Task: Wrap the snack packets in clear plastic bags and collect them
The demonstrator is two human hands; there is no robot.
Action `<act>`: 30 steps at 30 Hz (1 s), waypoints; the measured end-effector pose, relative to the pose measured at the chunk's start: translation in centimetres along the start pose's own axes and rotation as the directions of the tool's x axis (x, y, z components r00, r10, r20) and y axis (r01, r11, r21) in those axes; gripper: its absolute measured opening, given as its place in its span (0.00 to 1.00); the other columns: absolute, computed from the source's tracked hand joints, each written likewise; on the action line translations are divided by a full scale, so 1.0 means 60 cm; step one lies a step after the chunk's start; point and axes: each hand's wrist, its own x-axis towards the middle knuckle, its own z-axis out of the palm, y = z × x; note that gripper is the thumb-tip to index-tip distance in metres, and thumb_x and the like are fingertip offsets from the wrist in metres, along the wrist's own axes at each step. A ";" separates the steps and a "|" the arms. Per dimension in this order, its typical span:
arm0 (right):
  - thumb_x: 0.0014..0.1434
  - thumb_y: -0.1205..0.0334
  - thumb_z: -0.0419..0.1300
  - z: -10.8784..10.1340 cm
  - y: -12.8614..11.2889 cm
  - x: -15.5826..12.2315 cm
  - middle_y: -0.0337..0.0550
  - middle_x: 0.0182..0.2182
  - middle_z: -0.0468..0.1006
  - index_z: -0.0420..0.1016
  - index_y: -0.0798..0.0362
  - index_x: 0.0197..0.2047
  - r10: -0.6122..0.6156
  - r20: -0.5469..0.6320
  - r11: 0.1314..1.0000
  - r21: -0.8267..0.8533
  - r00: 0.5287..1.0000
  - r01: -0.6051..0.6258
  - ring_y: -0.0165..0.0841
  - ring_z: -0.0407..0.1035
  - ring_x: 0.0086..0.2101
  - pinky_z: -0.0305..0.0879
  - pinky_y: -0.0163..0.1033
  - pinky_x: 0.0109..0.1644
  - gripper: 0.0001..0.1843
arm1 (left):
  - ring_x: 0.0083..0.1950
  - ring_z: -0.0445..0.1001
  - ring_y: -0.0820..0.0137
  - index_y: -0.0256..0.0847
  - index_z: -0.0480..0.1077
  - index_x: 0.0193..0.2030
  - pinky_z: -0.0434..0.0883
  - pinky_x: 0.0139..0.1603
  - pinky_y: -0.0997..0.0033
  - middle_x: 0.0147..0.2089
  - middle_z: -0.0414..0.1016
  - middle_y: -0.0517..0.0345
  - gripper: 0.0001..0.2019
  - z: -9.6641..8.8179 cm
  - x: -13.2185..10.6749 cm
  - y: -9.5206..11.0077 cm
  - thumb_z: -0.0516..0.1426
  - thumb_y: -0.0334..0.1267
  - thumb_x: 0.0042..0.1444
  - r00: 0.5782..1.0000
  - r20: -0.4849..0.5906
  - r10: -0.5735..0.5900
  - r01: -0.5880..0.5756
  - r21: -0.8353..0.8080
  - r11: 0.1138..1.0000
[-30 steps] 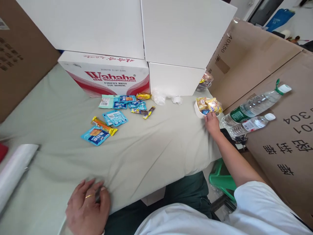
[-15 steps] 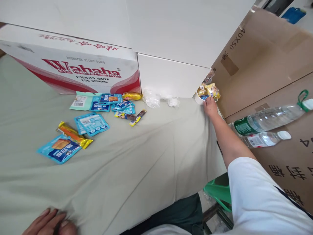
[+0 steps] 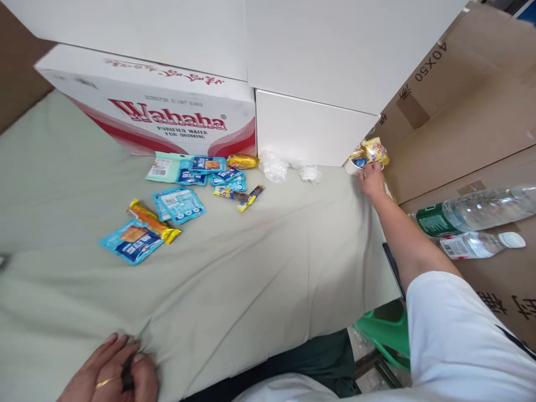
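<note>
Head view: the right hand touches the near side of the bowl of snacks, far right on the bench; whether it pinches I cannot tell. The left hand curls at near left, its grip unclear.

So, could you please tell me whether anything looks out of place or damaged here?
Only mildly: crumpled clear plastic lies loose beside the snacks, just right of the Wahaha box, looking like stray wrapping. I see no spill or clear damage.
</note>
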 end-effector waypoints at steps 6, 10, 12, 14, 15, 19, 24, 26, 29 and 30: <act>0.66 0.63 0.51 -0.030 -0.120 -0.036 0.52 0.46 0.75 0.78 0.53 0.48 -0.112 -0.057 0.988 0.102 0.992 0.118 0.43 0.69 0.41 0.66 0.46 0.47 0.16 | 0.54 0.82 0.47 0.40 0.75 0.41 0.78 0.57 0.47 0.50 0.83 0.40 0.07 -0.007 0.002 0.024 0.61 0.33 0.54 0.955 0.027 0.296 -0.295 0.206 0.933; 0.62 0.57 0.57 -0.037 -0.234 -0.018 0.56 0.56 0.72 0.73 0.54 0.61 -0.305 -0.040 0.923 0.235 0.952 0.306 0.45 0.71 0.48 0.69 0.48 0.52 0.25 | 0.55 0.81 0.51 0.39 0.75 0.43 0.76 0.57 0.52 0.51 0.82 0.40 0.08 -0.005 0.000 0.026 0.60 0.32 0.56 0.950 0.026 0.311 -0.308 0.244 0.920; 0.58 0.55 0.64 -0.036 -0.286 -0.008 0.58 0.63 0.66 0.69 0.53 0.65 -0.327 0.031 0.917 0.252 0.945 0.309 0.46 0.71 0.50 0.70 0.48 0.52 0.33 | 0.55 0.81 0.52 0.40 0.75 0.44 0.76 0.56 0.53 0.52 0.82 0.42 0.08 -0.004 -0.002 0.029 0.60 0.32 0.57 0.956 0.017 0.294 -0.289 0.254 0.923; 0.55 0.56 0.66 -0.035 -0.328 -0.002 0.57 0.64 0.66 0.73 0.52 0.58 -0.284 0.119 0.929 0.280 0.951 0.243 0.45 0.72 0.48 0.70 0.48 0.52 0.27 | 0.55 0.81 0.52 0.41 0.75 0.44 0.76 0.55 0.53 0.52 0.82 0.43 0.08 -0.003 -0.003 0.031 0.60 0.32 0.58 0.959 0.005 0.285 -0.277 0.251 0.928; 0.55 0.57 0.65 -0.035 -0.345 -0.001 0.56 0.62 0.69 0.75 0.51 0.51 -0.239 0.136 0.932 0.310 0.961 0.188 0.43 0.72 0.46 0.70 0.48 0.51 0.19 | 0.54 0.81 0.53 0.41 0.75 0.44 0.76 0.55 0.53 0.51 0.82 0.44 0.07 -0.003 -0.004 0.031 0.60 0.32 0.58 0.958 -0.003 0.287 -0.278 0.236 0.931; 0.63 0.56 0.56 -0.051 -0.391 -0.032 0.50 0.43 0.76 0.68 0.50 0.36 -0.033 0.053 0.884 0.467 0.998 0.004 0.39 0.69 0.39 0.70 0.46 0.45 0.07 | 0.55 0.80 0.57 0.42 0.75 0.42 0.75 0.57 0.55 0.49 0.82 0.47 0.06 -0.012 -0.011 0.031 0.58 0.32 0.60 0.971 -0.060 0.233 -0.230 0.056 0.972; 0.57 0.47 0.65 -0.097 -0.407 -0.199 0.36 0.27 0.67 0.67 0.47 0.36 -0.040 0.385 0.215 0.904 0.922 -0.369 0.29 0.60 0.25 0.56 0.34 0.25 0.15 | 0.43 0.79 0.64 0.42 0.76 0.44 0.77 0.47 0.61 0.43 0.80 0.52 0.07 -0.034 -0.027 0.070 0.58 0.40 0.64 0.990 0.041 -0.133 0.139 -0.272 0.952; 0.53 0.46 0.71 -0.120 -0.407 -0.293 0.35 0.27 0.69 0.72 0.47 0.40 -0.198 0.494 0.033 0.866 0.846 -0.498 0.27 0.56 0.22 0.52 0.34 0.23 0.19 | 0.39 0.78 0.66 0.42 0.75 0.44 0.77 0.40 0.65 0.40 0.79 0.54 0.13 -0.033 -0.025 0.105 0.57 0.49 0.65 0.925 0.240 -0.293 0.373 -0.447 0.813; 0.52 0.42 0.73 -0.147 -0.410 -0.419 0.36 0.25 0.70 0.77 0.47 0.42 -0.312 0.569 -0.020 0.796 0.761 -0.604 0.27 0.56 0.21 0.54 0.36 0.23 0.22 | 0.47 0.79 0.61 0.41 0.74 0.42 0.77 0.33 0.69 0.42 0.77 0.51 0.21 -0.014 -0.009 0.163 0.60 0.60 0.61 0.735 0.569 -0.368 0.678 -0.609 0.411; 0.52 0.41 0.73 -0.153 -0.412 -0.451 0.36 0.24 0.70 0.78 0.47 0.40 -0.339 0.577 -0.014 0.787 0.743 -0.617 0.28 0.57 0.21 0.55 0.36 0.24 0.22 | 0.48 0.79 0.60 0.41 0.74 0.42 0.77 0.33 0.69 0.43 0.77 0.51 0.23 -0.005 -0.003 0.182 0.62 0.61 0.58 0.657 0.671 -0.344 0.753 -0.598 0.273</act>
